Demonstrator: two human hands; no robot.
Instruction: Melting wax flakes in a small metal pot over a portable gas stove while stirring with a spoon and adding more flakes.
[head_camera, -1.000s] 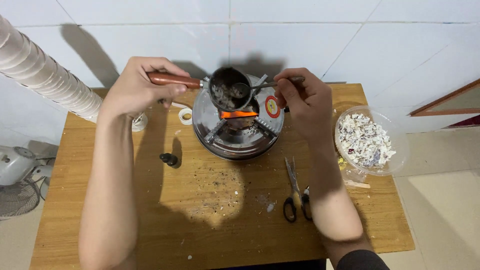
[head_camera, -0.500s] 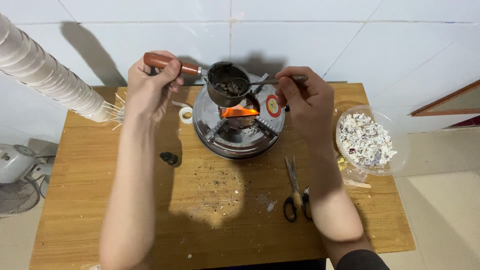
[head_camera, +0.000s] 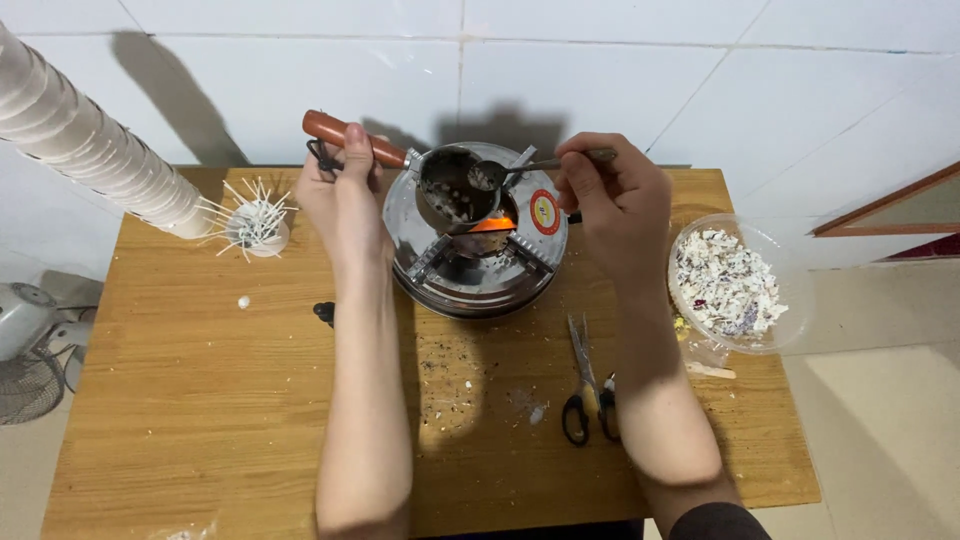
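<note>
wooden table (head_camera: 200, 400), stove (head_camera: 478, 255), scissors (head_camera: 585, 390), perhaps crumbs (head_camera: 445, 375)

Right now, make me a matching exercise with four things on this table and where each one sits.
Things:
1. small pot
2. spoon
3. scissors
4. clear bowl of white scraps

Places:
a. lying flat beside the right forearm
b. held over the burner's flame by the left hand
c. at the table's right edge
d. held in the right hand, tip in the pot

Pairs: 1-b, 2-d, 3-a, 4-c

Both forearms bare, no rings, watch or gloves seen. Left hand (head_camera: 345, 205), right hand (head_camera: 610, 205) uncovered. Dark sleeve (head_camera: 715, 522) bunched near right elbow, at bottom edge.
</note>
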